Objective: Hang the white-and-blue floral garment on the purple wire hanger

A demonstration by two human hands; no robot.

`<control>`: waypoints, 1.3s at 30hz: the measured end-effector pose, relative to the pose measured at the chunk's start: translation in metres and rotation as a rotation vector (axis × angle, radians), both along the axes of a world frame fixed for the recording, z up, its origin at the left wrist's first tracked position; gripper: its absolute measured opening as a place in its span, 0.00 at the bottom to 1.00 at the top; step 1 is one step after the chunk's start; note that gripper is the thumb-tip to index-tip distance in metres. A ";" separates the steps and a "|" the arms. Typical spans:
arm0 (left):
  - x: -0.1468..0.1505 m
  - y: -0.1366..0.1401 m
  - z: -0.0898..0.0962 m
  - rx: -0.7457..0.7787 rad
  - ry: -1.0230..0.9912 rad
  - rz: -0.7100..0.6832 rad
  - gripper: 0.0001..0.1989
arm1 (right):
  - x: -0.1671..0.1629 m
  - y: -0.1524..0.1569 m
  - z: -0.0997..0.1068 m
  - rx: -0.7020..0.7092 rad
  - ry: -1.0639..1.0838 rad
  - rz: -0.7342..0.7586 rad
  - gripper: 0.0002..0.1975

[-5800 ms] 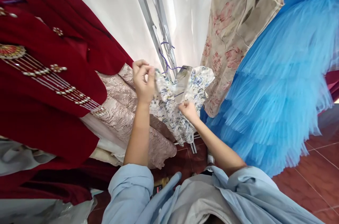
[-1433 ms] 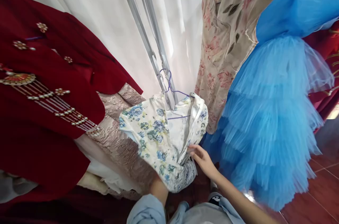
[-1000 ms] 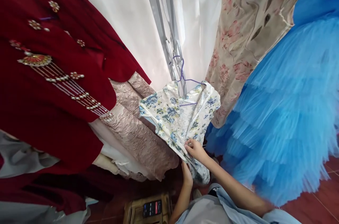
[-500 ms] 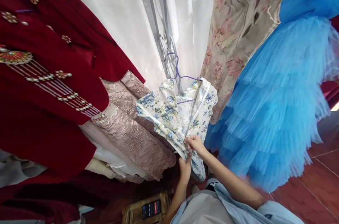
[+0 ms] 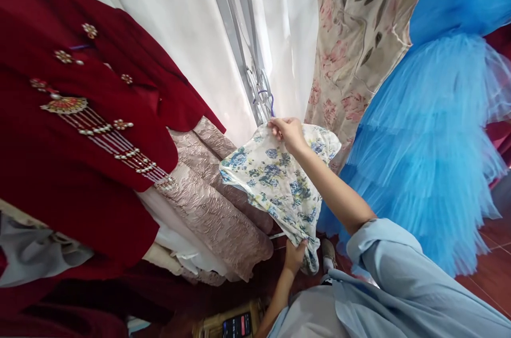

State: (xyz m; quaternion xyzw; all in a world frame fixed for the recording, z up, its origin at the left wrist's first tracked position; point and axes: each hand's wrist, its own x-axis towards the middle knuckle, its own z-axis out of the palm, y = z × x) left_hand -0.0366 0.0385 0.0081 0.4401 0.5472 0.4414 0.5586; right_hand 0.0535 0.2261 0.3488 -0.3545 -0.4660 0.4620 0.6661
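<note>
A white floral garment [image 5: 275,173] with blue and yellow-green print hangs from a purple hanger [image 5: 272,106], whose hook shows above its neckline. My right hand [image 5: 288,131] pinches at the neckline, just below the hook. What lies between those fingertips is too small to make out, and the forearm covers part of the garment's right side. Lower down, my left hand [image 5: 295,254] grips the gathered lower cloth. The garment's upper panels lie together between my two hands.
Left hang a dark red jacket [image 5: 99,183] with beaded ornaments and a pink textured skirt [image 5: 215,210]. Right are a beige floral dress [image 5: 339,56] and a blue tiered tulle dress [image 5: 407,157]. Behind stands a grey metal pole [image 5: 239,24] against white curtains [image 5: 171,18]. Below, a phone [image 5: 237,326] lies on a wooden stool [image 5: 205,324].
My right hand has risen from the bottom of the V-shaped opening to the neckline, and the opening has closed. My left hand still holds the lower cloth.
</note>
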 end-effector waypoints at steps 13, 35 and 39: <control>-0.086 0.091 0.227 1.079 0.571 0.393 0.20 | 0.018 -0.052 -0.028 0.121 -0.202 0.035 0.17; -0.120 0.188 0.347 1.048 -0.143 0.414 0.18 | -0.013 -0.102 -0.215 -0.172 -0.878 0.052 0.20; -0.182 0.198 0.305 0.842 -0.431 0.485 0.11 | -0.023 -0.131 -0.256 -0.253 -0.796 0.205 0.15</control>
